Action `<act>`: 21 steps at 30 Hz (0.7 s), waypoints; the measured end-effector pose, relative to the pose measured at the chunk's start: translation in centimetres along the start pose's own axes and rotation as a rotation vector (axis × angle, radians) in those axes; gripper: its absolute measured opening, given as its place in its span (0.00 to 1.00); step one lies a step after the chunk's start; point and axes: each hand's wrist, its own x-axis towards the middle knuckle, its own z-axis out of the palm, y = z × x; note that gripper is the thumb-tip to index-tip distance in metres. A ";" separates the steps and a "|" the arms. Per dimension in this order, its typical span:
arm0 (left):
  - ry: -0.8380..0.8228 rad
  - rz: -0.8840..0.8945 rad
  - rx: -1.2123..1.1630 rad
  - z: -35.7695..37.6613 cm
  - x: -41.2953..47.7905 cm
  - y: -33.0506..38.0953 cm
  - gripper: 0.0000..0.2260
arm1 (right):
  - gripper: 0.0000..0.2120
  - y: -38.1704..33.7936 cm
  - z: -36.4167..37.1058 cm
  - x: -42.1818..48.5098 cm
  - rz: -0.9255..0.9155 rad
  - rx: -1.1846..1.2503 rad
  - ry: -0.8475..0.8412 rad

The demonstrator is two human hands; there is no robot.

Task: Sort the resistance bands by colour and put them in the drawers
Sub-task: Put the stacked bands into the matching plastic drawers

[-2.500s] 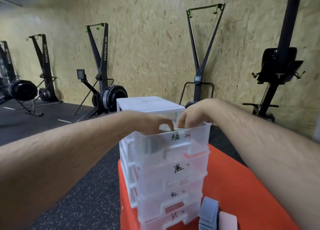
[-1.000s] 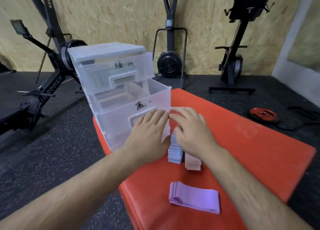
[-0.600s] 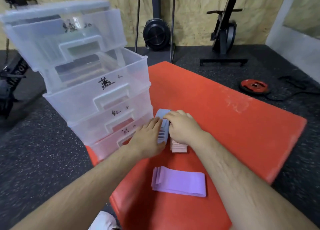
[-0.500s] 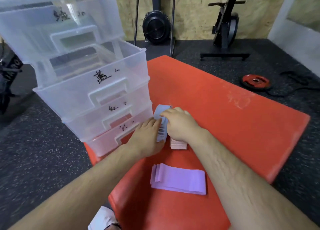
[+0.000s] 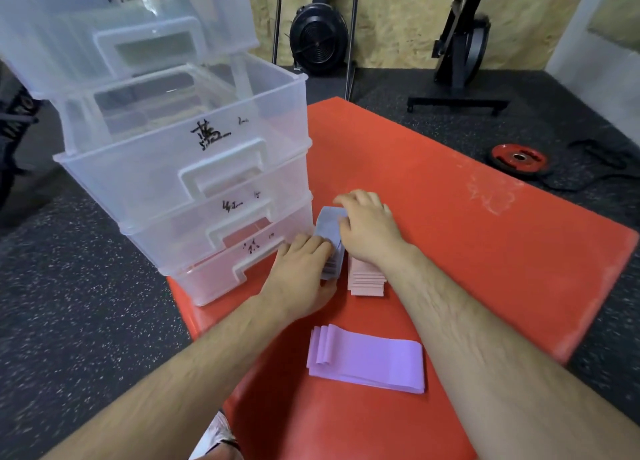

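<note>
A big red mat (image 5: 450, 251) lies on a dark, speckled floor (image 5: 69, 321). The wall (image 5: 398, 19) behind is rough wood board, with black gym machines (image 5: 460, 43) standing in front of it. A small red weight plate (image 5: 518, 157) sits on the floor just past the mat.

A clear plastic drawer box (image 5: 180, 168) stands on the mat's left corner. Its second drawer (image 5: 194, 127) is pulled out and has black writing on the front.

Right beside the box is a stack of grey-blue bands (image 5: 329, 231). A stack of pink bands (image 5: 366, 281) lies touching it on the right. A flat pile of purple bands (image 5: 367, 362) lies nearer to the person, well apart from both hands.

The left hand (image 5: 301, 276) rests palm down, fingers on the near end of the grey-blue stack. The right hand (image 5: 367, 231) reaches over from the other side – its fingers curl onto the top grey-blue band. It looks like a pinch, but the fingertips are hidden. Both arms are bare and stretch forward
</note>
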 end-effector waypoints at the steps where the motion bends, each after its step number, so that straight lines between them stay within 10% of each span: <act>1: 0.014 -0.006 -0.005 0.1 -0.2 0.1 0.21 | 0.24 0.1 0.2 0.5 0.036 0.003 -0.061; 21: -0.008 -0.165 -0.189 -1.0 -1.9 0.9 0.16 | 0.24 -1.9 -3.0 0.5 0.069 0.147 -0.337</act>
